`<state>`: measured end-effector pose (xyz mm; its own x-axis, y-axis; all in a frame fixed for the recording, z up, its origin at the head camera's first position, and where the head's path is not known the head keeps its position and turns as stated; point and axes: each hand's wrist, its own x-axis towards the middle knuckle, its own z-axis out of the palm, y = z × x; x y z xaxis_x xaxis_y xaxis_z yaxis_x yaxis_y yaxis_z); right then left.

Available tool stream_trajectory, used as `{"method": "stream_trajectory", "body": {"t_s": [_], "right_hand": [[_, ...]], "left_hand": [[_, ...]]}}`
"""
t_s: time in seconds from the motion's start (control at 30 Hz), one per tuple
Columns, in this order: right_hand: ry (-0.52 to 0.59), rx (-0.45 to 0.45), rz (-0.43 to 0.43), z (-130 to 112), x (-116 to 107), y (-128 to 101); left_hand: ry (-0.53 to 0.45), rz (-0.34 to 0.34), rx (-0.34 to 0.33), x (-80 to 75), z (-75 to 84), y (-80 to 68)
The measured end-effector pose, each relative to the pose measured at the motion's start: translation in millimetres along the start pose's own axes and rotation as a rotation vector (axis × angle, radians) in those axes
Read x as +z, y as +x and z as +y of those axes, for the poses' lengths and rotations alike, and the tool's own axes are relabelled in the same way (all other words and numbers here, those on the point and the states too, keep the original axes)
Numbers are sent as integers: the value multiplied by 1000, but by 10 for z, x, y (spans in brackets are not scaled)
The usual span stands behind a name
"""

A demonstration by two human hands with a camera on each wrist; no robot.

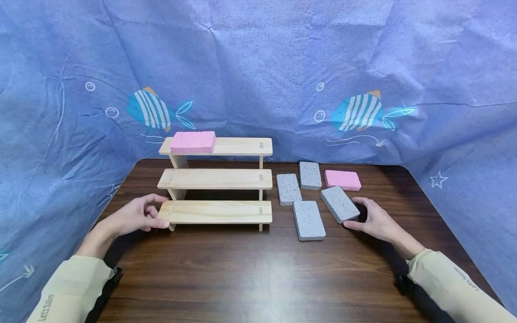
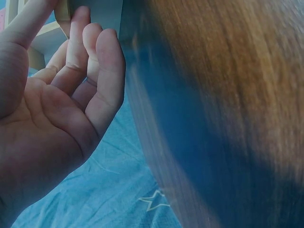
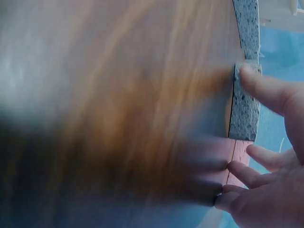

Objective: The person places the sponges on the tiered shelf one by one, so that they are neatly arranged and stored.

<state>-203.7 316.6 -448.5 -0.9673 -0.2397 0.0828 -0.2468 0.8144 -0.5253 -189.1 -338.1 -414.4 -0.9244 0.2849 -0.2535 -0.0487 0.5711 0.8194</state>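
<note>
A three-tier wooden shelf (image 1: 216, 179) stands on a dark wooden table (image 1: 242, 273). One pink sponge (image 1: 192, 141) lies on its top tier. My left hand (image 1: 159, 211) rests at the left end of the bottom tier, thumb against the board; in the left wrist view this hand (image 2: 71, 95) shows relaxed fingers beside the shelf (image 2: 47, 38). My right hand (image 1: 355, 217) touches the near end of a slanted grey sponge (image 1: 338, 202). In the right wrist view the thumb of this hand (image 3: 237, 118) meets that grey sponge (image 3: 244, 109), while the fingers stay apart from it.
Three more grey sponges (image 1: 308, 220) (image 1: 288, 189) (image 1: 310, 175) and a second pink sponge (image 1: 342, 180) lie right of the shelf. A blue fish-print cloth (image 1: 258, 67) hangs behind and at both sides. Bare tabletop lies in front of the shelf.
</note>
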Motion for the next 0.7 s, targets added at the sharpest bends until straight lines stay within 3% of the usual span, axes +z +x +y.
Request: {"method": "stream_trajectory", "body": {"t_s": [0.13, 0.37, 0.7], "right_hand": [[-19, -13, 1, 9, 12, 19], [-73, 57, 27, -55, 52, 44], [-52, 51, 12, -6, -10, 52]], "left_hand": [[0, 3, 0, -1, -6, 7], [-6, 2, -1, 4, 8, 4], [1, 1, -4, 0, 10, 1]]}}
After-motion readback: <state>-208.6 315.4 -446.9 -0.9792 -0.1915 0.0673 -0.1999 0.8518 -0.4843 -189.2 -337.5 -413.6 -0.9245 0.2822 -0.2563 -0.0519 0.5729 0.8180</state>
